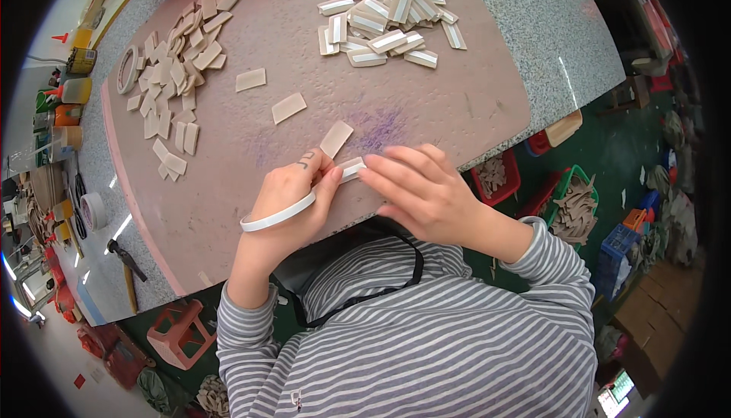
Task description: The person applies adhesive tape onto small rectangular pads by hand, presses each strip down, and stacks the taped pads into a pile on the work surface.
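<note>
Beige piece (351, 170) in left grip (288, 189)

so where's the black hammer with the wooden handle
In the head view, the hammer lies at lower left on the speckled grey tabletop, below the white tape roll and left of the left hand.

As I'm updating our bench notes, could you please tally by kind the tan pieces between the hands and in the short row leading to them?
Plain tan pieces: 3
White-striped piece between left hand and right hand: 1
Total: 4
</note>
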`<state>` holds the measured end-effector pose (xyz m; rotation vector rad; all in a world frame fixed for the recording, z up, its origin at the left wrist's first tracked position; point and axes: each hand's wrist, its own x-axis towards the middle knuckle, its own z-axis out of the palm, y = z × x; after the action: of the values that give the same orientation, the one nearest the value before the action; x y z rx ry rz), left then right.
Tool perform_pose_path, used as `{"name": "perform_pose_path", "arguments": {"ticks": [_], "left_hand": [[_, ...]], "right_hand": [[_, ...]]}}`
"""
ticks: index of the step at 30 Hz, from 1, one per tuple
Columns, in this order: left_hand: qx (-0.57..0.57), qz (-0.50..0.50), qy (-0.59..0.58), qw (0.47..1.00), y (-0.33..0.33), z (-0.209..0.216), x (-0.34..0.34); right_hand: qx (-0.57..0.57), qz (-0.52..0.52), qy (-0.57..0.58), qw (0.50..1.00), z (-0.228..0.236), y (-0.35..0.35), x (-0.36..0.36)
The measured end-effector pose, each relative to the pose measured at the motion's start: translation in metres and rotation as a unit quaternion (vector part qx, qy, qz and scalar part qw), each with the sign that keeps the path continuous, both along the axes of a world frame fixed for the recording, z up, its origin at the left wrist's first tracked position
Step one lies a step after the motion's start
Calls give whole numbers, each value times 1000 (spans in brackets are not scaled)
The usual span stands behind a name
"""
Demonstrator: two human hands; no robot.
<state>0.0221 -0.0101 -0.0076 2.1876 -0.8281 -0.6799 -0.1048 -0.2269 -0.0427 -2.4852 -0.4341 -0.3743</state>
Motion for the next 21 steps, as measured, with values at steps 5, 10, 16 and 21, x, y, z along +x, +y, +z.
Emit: {"name": "perform_pose_path", "arguments": {"ticks": [5,10,16,21], "left_hand": [[73,-17,-251,965,12,9,-3],[-40,-132,-368,919,18,10,-14],[-108,49,-305,945,48,36,-9],[-104,118,95,983,28,4,-14]], "right_hand": [[-212,27,-47,976,-7,5,6],[-225,25,-102,969,-9,19,20],[-51,109,-26,992,-1,0,56],[37,-22,-66,997,-3,6,45]]}}
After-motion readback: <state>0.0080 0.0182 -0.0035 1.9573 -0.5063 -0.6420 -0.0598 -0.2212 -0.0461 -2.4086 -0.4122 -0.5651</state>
